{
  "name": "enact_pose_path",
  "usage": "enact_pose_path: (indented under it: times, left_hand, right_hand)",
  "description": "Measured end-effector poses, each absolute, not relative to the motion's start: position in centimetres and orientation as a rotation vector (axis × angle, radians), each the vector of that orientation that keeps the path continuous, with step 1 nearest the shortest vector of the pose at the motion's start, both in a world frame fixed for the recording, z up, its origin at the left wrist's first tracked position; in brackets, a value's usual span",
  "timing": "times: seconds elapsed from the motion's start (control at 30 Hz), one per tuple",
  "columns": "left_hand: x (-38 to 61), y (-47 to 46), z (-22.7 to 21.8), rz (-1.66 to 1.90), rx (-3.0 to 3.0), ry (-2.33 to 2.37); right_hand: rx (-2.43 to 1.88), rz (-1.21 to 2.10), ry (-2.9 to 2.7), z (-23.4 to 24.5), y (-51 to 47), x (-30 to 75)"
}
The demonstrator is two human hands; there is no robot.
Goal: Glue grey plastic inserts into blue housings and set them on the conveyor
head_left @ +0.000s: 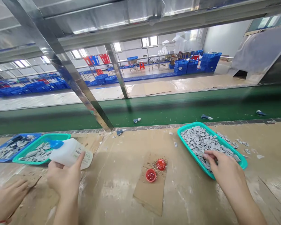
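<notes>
Counter (121, 200) runs beside green conveyor (168, 107), so parts sit within arm's reach. Teal tray (242, 162) of grey pieces (201, 140) at right: right hand (221, 165) fingers dip in, pinching piece. Left hand (64, 178) wraps white bottle (69, 153), tilted, blue cap toward left trays. Another person's hand (7, 197) rests far left.

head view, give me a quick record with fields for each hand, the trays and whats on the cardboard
left hand: holds a white bottle with a blue cap, tilted on its side
right hand: fingers in the grey parts of the teal tray
other hand: a co-worker's, flat on the table at far left
left trays: teal tray of grey parts, blue tray beside it
cardboard piece: two red caps
behind: green conveyor belt
</notes>
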State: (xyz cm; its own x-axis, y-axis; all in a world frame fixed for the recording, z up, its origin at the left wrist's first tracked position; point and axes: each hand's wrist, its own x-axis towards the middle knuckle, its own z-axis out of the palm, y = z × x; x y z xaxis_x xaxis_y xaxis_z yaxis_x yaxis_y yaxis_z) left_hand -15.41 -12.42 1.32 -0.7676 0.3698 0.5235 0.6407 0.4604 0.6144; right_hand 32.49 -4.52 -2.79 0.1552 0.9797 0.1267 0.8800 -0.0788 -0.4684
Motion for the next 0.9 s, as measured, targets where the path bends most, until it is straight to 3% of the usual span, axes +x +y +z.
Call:
enact_pose_path:
  times: [0.07, 0.37, 0.63, 0.9]
  left_hand:
    - [-13.9, -12.0, 1.1, -1.193, -0.855, -2.315]
    - [-6.9, -9.4, 1.8, -0.929, -1.857, -1.415]
    - [-4.5, -7.4, 2.4, -0.73, -2.101, -1.157]
    - [-3.0, -6.5, 2.8, -0.64, -2.126, -1.073]
  right_hand:
    - [-1.994, 0.29, -1.772, -2.7, -4.6, 32.3]
    - [-1.962, 0.317, -1.786, -2.3, -4.4, 31.4]
    - [-2.074, 0.028, -1.847, -3.2, -4.3, 32.1]
    - [-2.088, 0.115, -1.93, -3.0, -4.2, 32.8]
